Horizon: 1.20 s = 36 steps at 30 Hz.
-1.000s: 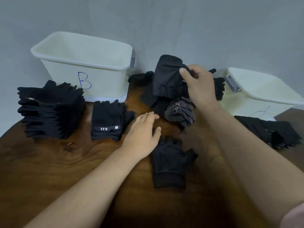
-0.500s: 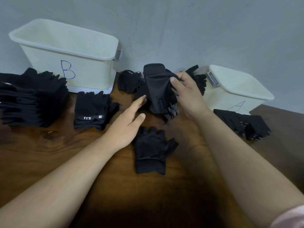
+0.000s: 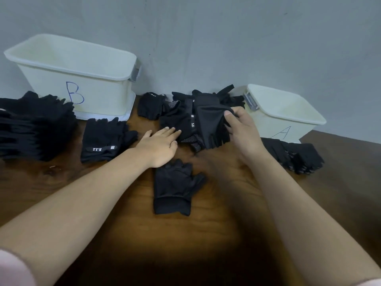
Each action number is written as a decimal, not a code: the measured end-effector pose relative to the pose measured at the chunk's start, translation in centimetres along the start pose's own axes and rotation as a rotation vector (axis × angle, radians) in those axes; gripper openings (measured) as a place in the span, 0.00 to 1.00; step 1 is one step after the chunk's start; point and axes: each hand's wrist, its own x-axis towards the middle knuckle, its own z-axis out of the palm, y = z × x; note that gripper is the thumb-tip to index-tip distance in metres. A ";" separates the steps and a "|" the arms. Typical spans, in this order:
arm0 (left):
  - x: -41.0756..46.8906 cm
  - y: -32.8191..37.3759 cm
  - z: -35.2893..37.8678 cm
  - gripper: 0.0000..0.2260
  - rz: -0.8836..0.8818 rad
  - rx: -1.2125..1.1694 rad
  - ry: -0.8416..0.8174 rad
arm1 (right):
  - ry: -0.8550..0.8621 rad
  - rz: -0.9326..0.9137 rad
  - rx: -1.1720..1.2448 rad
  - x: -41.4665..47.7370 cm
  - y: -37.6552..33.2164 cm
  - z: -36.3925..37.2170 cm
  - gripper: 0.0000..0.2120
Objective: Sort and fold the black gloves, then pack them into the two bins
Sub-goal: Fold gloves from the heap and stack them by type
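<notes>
While our left hand (image 3: 158,145) moves up, fingers straight and together against the loose pile (image 3: 175,118), our right hand (image 3: 241,131) lowers one black glove (image 3: 208,124), pinched between thumb and fingers, just above that pile. We judge sorting ongoing, folding next.

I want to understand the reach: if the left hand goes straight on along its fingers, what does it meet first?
The loose heap of black gloves, at its near edge. The left hand points up and right, and its fingertips seem almost on the heap, though depth is unclear.
</notes>
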 end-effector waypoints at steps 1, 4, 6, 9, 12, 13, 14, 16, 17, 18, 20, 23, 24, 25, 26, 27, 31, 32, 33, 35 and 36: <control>0.0 0.3 -0.6 0.25 -0.009 -0.022 -0.005 | -0.003 -0.012 -0.006 -0.3 -0.1 -0.5 0.07; -0.7 1.7 -2.7 0.24 -0.039 -0.257 0.154 | 0.008 -0.055 -0.060 -1.5 -0.3 -1.5 0.08; -1.6 3.5 -3.7 0.26 -0.058 -0.587 0.293 | 0.020 -0.082 -0.071 -2.5 -0.6 -1.6 0.08; -3.3 7.1 -5.2 0.23 -0.012 -1.238 0.115 | 0.028 -0.125 -0.059 -3.8 -1.0 -1.1 0.06; -4.1 9.5 -5.6 0.17 0.056 -1.469 0.142 | -0.022 -0.161 -0.040 -4.9 -1.2 -0.2 0.05; -4.4 9.9 -5.7 0.15 0.048 -1.476 0.216 | -0.037 -0.160 -0.026 -5.2 -1.2 0.0 0.04; -4.6 10.0 -5.7 0.13 0.031 -1.463 0.294 | -0.052 -0.152 0.000 -5.6 -1.3 0.0 0.04; -5.0 10.0 -5.7 0.11 0.017 -1.377 0.421 | -0.072 -0.112 0.058 -6.1 -1.4 -0.1 0.11; -5.2 9.8 -5.7 0.10 0.019 -1.328 0.457 | -0.085 -0.089 0.078 -6.3 -1.4 -0.3 0.16; -5.5 9.6 -5.8 0.10 0.024 -1.293 0.471 | -0.095 -0.066 0.096 -6.5 -1.6 -0.5 0.19; -6.2 9.5 -5.9 0.10 0.046 -1.254 0.450 | -0.130 -0.030 0.121 -6.7 -2.1 -0.7 0.19; -7.0 9.5 -5.9 0.10 0.093 -1.182 0.417 | -0.164 -0.013 0.125 -6.9 -3.4 -0.4 0.17; -7.3 9.8 -6.0 0.10 0.106 -1.164 0.420 | -0.152 -0.030 0.108 -6.9 -3.7 -0.2 0.17; -7.6 10.0 -6.0 0.09 0.115 -1.159 0.429 | -0.133 -0.051 0.102 -6.9 -3.9 0.1 0.16; -7.8 10.1 -6.0 0.09 0.116 -1.161 0.444 | -0.111 -0.074 0.105 -7.0 -4.1 0.4 0.13; -8.0 10.3 -6.0 0.09 0.111 -1.167 0.462 | -0.089 -0.089 0.124 -7.1 -4.1 0.6 0.11; -8.5 10.1 -6.3 0.09 0.087 -1.157 0.478 | -0.067 -0.104 0.192 -7.4 -4.0 0.8 0.09; -8.7 10.0 -6.5 0.10 0.080 -1.153 0.450 | -0.071 -0.108 0.200 -7.5 -4.1 0.8 0.09; -8.9 9.9 -6.6 0.10 0.076 -1.150 0.415 | -0.074 -0.113 0.198 -7.5 -4.2 0.8 0.09; -9.3 9.7 -6.9 0.10 0.066 -1.149 0.366 | -0.088 -0.117 0.172 -7.6 -4.4 0.9 0.10; -9.3 9.7 -7.0 0.10 0.067 -1.123 0.383 | -0.105 -0.114 0.161 -7.6 -4.5 0.9 0.11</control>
